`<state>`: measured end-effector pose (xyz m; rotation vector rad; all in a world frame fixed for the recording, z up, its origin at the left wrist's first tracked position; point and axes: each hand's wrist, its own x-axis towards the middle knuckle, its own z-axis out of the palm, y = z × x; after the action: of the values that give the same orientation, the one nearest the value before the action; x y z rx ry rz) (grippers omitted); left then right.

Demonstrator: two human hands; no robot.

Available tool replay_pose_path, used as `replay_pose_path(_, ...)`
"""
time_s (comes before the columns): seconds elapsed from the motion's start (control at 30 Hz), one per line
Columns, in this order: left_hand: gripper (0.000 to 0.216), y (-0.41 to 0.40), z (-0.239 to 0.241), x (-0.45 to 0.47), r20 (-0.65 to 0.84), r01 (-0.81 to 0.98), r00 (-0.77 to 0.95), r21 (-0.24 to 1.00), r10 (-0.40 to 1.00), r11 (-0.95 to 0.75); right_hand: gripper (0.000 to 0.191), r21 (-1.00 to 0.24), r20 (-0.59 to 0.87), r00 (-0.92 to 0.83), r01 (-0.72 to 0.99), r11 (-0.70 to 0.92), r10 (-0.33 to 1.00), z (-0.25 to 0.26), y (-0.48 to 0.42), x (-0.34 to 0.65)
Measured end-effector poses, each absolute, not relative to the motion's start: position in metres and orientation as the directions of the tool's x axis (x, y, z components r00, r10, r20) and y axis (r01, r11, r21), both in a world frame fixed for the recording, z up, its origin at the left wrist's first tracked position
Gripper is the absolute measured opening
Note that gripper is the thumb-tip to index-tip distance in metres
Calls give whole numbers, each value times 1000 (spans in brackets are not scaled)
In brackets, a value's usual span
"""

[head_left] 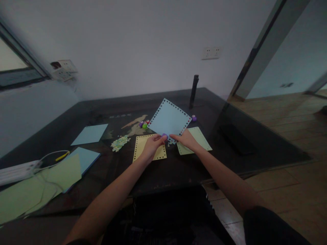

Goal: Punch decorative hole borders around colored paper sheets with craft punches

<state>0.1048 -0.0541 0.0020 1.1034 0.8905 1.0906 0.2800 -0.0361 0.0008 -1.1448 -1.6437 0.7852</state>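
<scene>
Left fingers (158,139) grip rounded purple punch (164,136) at edge of perforated blue paper sheet (170,118); right fingers (176,137) pinch sheet. Tabletop (158,180) lettering (120,116): blurred.

We're in a dim room, folks, facing a pale wall (143,47) with a double socket (211,53) set into it! Over on our left, a dark-framed window (10,58) slants into view. Below us spreads a dark, glossy table (184,172), and out to our right runs the brownish floor (276,115), lined with seams.
</scene>
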Motion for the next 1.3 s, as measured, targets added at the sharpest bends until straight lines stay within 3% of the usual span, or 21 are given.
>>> replay_pose_path(0.37, 27, -54, 2, 103, -7, -210, 253, 976, 967, 62, 39, -877, 336, -114, 325, 354, 935, 5, -40, 279)
replay_pose_path(1.3, 30, -51, -4, 103, 36, -228, 243, 973, 969, 21, 39, -890, 324, -108, 303, 342, 940, 5, -42, 277)
